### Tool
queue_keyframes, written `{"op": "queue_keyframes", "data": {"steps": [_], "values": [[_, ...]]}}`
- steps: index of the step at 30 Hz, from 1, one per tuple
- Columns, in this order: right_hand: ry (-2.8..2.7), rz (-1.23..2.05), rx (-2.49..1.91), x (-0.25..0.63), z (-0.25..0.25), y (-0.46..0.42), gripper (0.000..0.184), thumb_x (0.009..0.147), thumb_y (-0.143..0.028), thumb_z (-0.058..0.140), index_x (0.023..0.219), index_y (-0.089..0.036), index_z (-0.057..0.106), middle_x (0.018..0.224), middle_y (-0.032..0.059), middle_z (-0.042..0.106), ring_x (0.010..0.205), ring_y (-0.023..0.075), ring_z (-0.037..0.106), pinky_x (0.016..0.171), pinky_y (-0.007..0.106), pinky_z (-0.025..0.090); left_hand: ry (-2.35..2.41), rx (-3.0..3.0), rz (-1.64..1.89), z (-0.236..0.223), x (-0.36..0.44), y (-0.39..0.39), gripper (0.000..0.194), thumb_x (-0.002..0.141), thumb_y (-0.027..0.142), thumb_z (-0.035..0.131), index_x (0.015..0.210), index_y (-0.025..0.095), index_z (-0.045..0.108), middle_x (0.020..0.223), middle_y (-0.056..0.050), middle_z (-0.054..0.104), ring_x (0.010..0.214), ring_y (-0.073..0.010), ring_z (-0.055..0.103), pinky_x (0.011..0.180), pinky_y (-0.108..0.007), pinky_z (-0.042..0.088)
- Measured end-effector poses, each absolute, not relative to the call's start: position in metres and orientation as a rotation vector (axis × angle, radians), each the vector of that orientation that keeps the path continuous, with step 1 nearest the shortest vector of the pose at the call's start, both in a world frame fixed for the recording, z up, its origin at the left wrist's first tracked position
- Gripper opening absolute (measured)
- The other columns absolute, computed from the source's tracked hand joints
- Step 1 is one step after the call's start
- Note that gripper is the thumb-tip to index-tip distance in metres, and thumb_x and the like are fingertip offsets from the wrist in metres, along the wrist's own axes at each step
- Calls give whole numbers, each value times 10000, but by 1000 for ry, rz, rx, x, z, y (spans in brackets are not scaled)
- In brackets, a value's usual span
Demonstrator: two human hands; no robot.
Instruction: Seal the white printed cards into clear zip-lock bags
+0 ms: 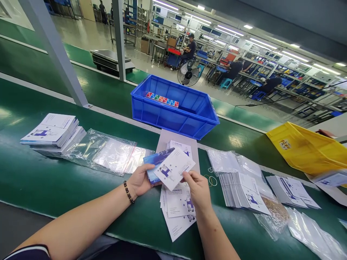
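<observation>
My left hand (141, 179), with a beaded bracelet at the wrist, grips a blue booklet (152, 175) between thumb and fingers. Over that booklet lies a white booklet (173, 169) with a purple figure printed on it. My right hand (198, 186) pinches the white booklet at its right corner. Below both hands, a loose pile of white booklets (176, 206) is spread on the green table. Behind them, more booklets (182, 147) lie on a pale board (193, 153). A few rubber bands (213, 181) rest just right of my right hand.
A blue bin (170, 121) stands behind my hands. At left are stacked booklets (51, 133) and clear plastic bags (108, 153). On the right lie more booklets (241, 191), bags (314, 231) and a tilted yellow bin (309, 151). Grey posts (58, 54) rise at the left.
</observation>
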State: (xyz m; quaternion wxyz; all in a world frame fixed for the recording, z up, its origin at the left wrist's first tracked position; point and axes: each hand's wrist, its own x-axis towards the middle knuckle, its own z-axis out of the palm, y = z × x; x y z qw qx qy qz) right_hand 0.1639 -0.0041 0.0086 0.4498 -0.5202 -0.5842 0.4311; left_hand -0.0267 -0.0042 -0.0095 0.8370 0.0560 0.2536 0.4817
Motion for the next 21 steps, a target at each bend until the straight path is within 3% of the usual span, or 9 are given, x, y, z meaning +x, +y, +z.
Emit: {"op": "queue_keyframes", "data": {"steps": [4, 7, 10, 13, 18, 21], "values": [[-1401, 877, -1078, 188, 27, -6, 136, 820, -299, 521, 858, -199, 605, 766, 32, 649, 654, 145, 602, 545, 248, 492, 433, 142, 1019, -5, -29, -3, 674, 750, 496, 555, 1301, 169, 346, 1087, -169, 608, 948, -339, 595, 692, -424, 509], [-1738, 750, -1053, 205, 44, -5, 144, 834, -228, 491, 887, -204, 622, 759, 36, 627, 650, 140, 589, 521, 231, 481, 436, 137, 1000, -4, -29, -2, 727, 732, 603, 500, 1281, 144, 376, 1066, -184, 613, 919, -348, 605, 673, -418, 510], [-2144, 638, -1044, 204, 52, -5, 173, 827, -161, 477, 845, -204, 644, 749, 41, 617, 664, 147, 593, 539, 247, 498, 479, 133, 1013, -2, -27, -1, 639, 768, 540, 497, 1260, 141, 411, 1051, -173, 624, 888, -325, 618, 642, -394, 515], [-2261, 267, -957, 186, 46, -9, 185, 802, -114, 493, 885, -203, 632, 779, 59, 618, 709, 166, 595, 569, 287, 512, 511, 135, 1041, 1, -24, -1, 510, 794, 399, 523, 1231, 147, 447, 1011, -143, 648, 861, -292, 629, 639, -375, 516], [-2420, -194, -767, 154, 25, -15, 277, 787, -56, 470, 1011, -167, 591, 1010, 125, 631, 1021, 250, 559, 834, 470, 482, 495, 84, 1058, 1, -20, -3, 400, 775, 213, 534, 1152, 82, 510, 944, -124, 679, 882, -236, 632, 829, -348, 470], [-2504, -244, -690, 149, 20, -15, 280, 802, -25, 425, 998, -137, 591, 1028, 126, 647, 1064, 245, 551, 902, 495, 446, 581, 39, 1016, -2, -20, -4, 390, 761, 172, 526, 1140, 80, 512, 887, -107, 693, 809, -212, 650, 808, -327, 474]]}}
